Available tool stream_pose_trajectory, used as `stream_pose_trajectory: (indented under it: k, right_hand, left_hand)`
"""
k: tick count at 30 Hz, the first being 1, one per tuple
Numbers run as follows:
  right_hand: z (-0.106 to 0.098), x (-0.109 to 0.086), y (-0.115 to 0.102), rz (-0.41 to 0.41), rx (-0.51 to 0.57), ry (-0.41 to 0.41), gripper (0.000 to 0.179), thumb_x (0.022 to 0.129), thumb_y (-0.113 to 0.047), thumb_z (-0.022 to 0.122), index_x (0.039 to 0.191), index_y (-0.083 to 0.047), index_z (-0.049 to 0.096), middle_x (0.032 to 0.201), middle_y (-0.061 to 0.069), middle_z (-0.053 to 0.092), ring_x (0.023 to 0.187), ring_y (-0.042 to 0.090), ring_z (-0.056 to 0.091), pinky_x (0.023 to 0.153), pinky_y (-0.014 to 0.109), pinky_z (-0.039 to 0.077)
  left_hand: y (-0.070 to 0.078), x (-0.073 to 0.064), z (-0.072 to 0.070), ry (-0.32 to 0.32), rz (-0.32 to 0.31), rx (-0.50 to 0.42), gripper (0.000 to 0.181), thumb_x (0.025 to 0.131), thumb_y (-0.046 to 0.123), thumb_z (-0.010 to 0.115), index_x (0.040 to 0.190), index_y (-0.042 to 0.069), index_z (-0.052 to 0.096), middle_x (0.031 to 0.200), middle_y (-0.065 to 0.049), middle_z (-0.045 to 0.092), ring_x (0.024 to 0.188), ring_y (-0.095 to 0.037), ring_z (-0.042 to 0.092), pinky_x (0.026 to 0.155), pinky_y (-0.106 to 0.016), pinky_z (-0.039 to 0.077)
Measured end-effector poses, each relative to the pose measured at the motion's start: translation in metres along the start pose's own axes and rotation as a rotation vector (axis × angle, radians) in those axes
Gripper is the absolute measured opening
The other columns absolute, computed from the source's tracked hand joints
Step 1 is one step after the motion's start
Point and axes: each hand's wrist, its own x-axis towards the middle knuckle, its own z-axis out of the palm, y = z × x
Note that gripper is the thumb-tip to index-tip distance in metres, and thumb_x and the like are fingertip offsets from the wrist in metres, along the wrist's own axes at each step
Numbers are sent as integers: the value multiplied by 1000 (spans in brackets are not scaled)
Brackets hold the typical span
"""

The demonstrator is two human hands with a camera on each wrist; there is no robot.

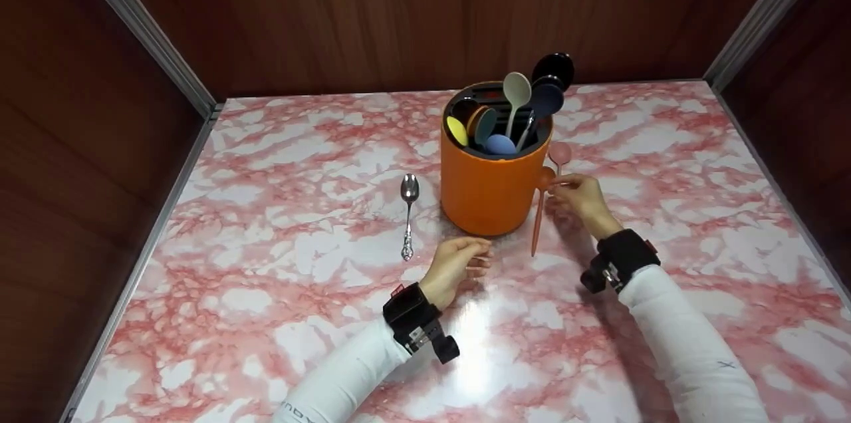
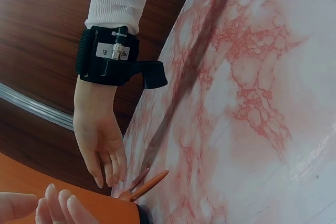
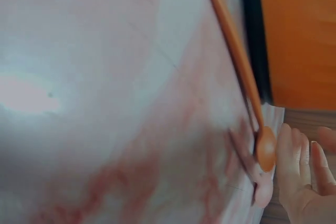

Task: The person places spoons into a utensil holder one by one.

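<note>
An orange spoon (image 1: pixel 538 217) lies on the table along the right side of an orange utensil holder (image 1: pixel 488 200). My right hand (image 1: pixel 583 200) is just beside that spoon's bowl, its fingers loosely bent; in the right wrist view the hand (image 3: pixel 302 187) appears apart from the spoon (image 3: pixel 236 56). Partly behind these fingers lies a pink spoon (image 1: pixel 560 153). In front of the holder my left hand (image 1: pixel 455 269) hovers with relaxed fingers, holding nothing. To the holder's left lies a silver spoon (image 1: pixel 409 190) with an ornate handle.
Several spoons stand in the holder, among them a cream one (image 1: pixel 517 90), a yellow one (image 1: pixel 457 132), a light blue one (image 1: pixel 500 144) and a black one (image 1: pixel 553 69). Brown wood-grain panels (image 1: pixel 399 17) border the marbled table (image 1: pixel 299 210).
</note>
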Motion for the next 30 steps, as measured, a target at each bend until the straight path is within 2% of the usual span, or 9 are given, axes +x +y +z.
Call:
stream_pose_trajectory:
  k: [3, 6, 11, 16, 19, 22, 26, 30]
  right_hand:
    - [2, 3, 5, 29, -96, -8, 34, 90, 6, 52, 119, 22, 49, 75, 1, 64, 61, 8, 65, 57, 20, 57]
    - [5, 4, 10, 24, -137, -18, 34, 89, 8, 50, 119, 23, 49, 73, 2, 64, 61, 6, 64, 58, 20, 58]
    - [11, 5, 13, 9, -113, -4, 32, 90, 11, 51, 118, 26, 47, 71, 2, 64, 58, 4, 63, 59, 21, 58]
    - [18, 8, 12, 26, -130, 38, 31, 89, 10, 53, 115, 26, 47, 67, 1, 62, 53, 3, 62, 55, 20, 57]
    - [20, 10, 12, 38, -190, 52, 32, 88, 10, 53, 115, 26, 48, 67, 4, 64, 52, 2, 61, 53, 19, 57]
    - [21, 12, 12, 42, -286, 42, 36, 85, 10, 56, 117, 26, 49, 75, 12, 66, 52, 1, 60, 52, 19, 57]
    - [23, 14, 12, 47, -377, 24, 30, 82, 12, 59, 108, 25, 53, 72, 12, 65, 50, 1, 59, 51, 18, 56]
    - [26, 15, 11, 73, -368, 10, 20, 82, 13, 60, 99, 23, 56, 63, 7, 64, 47, 2, 58, 49, 18, 55]
  left_hand:
    - [-1, 0, 0, -11, 4, -6, 22, 92, 4, 58, 110, -7, 63, 91, -11, 68, 67, -12, 57, 52, -17, 48]
    - [-2, 0, -1, -19, 3, -3, 23, 92, 3, 57, 112, -8, 62, 92, -12, 68, 69, -13, 58, 53, -19, 50]
    - [-3, 0, -3, -11, -2, 12, 25, 93, 3, 56, 114, -10, 61, 91, -10, 67, 71, -14, 59, 59, -22, 53]
    - [-3, -1, -3, -3, 1, 18, 25, 93, 1, 55, 114, -11, 61, 96, -15, 67, 69, -12, 59, 61, -23, 55]
    - [-4, -2, -3, -2, 4, 19, 26, 93, 1, 55, 114, -11, 61, 97, -17, 68, 68, -11, 59, 62, -22, 55]
    - [-6, -1, -3, -7, 11, 14, 26, 92, 0, 55, 114, -12, 60, 92, -13, 68, 68, -11, 59, 62, -22, 56]
    - [-7, 0, -5, -12, 14, 2, 26, 92, 0, 55, 114, -13, 59, 89, -10, 67, 69, -12, 59, 64, -22, 56]
    - [-8, -2, -6, -1, 13, 11, 25, 92, 0, 55, 113, -12, 60, 94, -16, 68, 72, -15, 60, 65, -23, 56]
